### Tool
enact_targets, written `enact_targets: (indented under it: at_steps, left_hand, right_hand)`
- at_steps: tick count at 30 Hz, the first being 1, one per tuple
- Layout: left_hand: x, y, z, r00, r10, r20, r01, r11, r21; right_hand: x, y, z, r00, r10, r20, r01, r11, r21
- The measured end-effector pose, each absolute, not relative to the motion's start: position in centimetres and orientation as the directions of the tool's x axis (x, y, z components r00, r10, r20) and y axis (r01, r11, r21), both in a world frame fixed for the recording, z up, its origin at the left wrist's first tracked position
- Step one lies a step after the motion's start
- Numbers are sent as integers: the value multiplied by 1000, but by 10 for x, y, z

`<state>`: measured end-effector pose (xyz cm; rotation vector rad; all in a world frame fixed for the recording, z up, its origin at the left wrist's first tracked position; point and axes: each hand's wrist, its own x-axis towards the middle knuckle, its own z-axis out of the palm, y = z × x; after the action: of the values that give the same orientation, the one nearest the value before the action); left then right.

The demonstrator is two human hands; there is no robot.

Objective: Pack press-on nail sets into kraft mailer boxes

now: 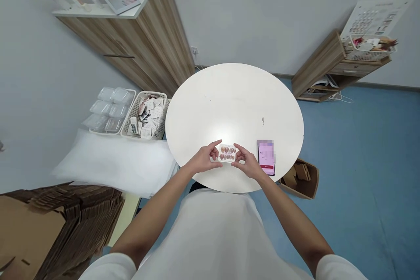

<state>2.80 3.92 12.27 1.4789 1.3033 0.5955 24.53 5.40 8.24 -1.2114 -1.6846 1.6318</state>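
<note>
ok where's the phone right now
In the head view, the phone lies on the white table, near its right edge, just right of the person's right hand.

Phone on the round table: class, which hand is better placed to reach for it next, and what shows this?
Probably the right hand: the phone lies beside its wrist, while the left hand is across the card. Both hands hold the card's edges, so the right would first let go.
</note>
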Motion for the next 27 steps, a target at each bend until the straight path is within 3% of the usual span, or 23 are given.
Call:
enact_targets:
  at_steps: [9,17,27]
  left_hand:
    - [7,38,104,258,943,-212,474,68,878]
    - [-38,52,92,284,945,-164,488,5,873]
    - [-144,83,50,118,970,-210,578,105,809]
  right_hand:
    - [226,59,83,-526,818,-233,315,-67,-947]
    - [177,68,82,-440,864,-244,417,-44,-908]
    - [53,112,44,-417,856,-307,531,-44,-846]
